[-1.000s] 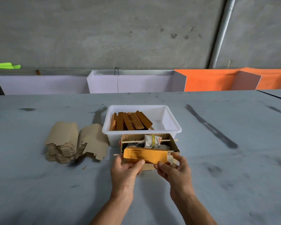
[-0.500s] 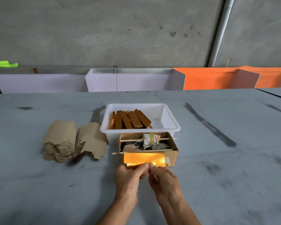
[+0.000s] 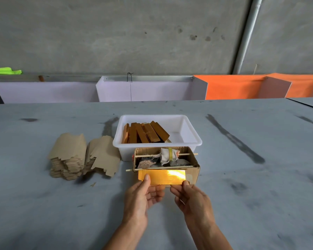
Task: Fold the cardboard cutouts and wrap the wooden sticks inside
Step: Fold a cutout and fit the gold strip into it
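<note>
A shiny gold cardboard cutout point(image 3: 162, 176) is held flat between both hands, just in front of a small brown cardboard box point(image 3: 192, 171). My left hand point(image 3: 143, 194) pinches its left end with the thumb on top. My right hand point(image 3: 192, 197) pinches its lower right edge. The small box holds thin wooden sticks point(image 3: 163, 155) laid across its top and cloth scraps. Behind it a white plastic tub point(image 3: 186, 130) holds several gold-wrapped bundles point(image 3: 145, 132). Two stacks of brown cardboard cutouts point(image 3: 83, 156) lie to the left.
Everything sits on a grey, smudged table point(image 3: 242, 177). White and orange panels point(image 3: 233, 86) stand along the table's far edge before a concrete wall. A metal pipe point(image 3: 248, 35) runs up the wall at right.
The hands closed together near the cutout's lower middle, then spread again to its two ends. The cutout sits lower, in front of the small box, now catching a bright glare.
</note>
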`<state>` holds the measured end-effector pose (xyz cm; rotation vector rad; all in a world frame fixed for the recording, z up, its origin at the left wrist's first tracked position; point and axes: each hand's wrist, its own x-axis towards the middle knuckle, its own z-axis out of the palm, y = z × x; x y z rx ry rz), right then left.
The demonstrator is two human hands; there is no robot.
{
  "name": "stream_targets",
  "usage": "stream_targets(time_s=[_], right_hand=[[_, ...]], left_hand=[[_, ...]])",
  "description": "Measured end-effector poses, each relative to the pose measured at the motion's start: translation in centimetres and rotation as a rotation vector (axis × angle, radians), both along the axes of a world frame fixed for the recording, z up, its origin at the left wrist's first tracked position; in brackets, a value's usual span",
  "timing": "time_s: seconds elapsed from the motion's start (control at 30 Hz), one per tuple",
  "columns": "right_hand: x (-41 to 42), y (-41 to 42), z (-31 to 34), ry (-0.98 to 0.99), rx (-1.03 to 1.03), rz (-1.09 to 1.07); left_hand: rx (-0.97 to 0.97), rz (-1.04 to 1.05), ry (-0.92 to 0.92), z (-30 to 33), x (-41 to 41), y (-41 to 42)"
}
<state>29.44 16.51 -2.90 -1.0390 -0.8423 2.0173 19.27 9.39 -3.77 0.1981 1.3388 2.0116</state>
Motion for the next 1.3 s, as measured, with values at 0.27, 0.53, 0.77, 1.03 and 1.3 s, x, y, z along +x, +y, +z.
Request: stream_targets(time_s=[0.27,0.53,0.77,1.03,1.3], right_hand=[[0.6,0.3,0.4,0.163,-0.075,0.041],[0.2,-0.2,0.9,0.119,-0.045,0.138],[0.7,0.2,0.6,-0.084,0.062,0.150],[0.8,-0.7,0.4,-0.117,0.129,0.234],[0.9,-0.6,0.2,0.013,0.081,0.262]], left_hand=[[0.079,-0.025,0.268,0.2,-1.0,-1.0],[-0.021,-0.114,0.823,0.5,-1.2,-1.5],[-0.119,-0.493,0.585,0.5,-2.3,-2.5],[-0.170,-0.395,0.385,0.5,-2.1,-1.7],[-0.233,-0.372,0.410,0.8,-1.9,-1.0]])
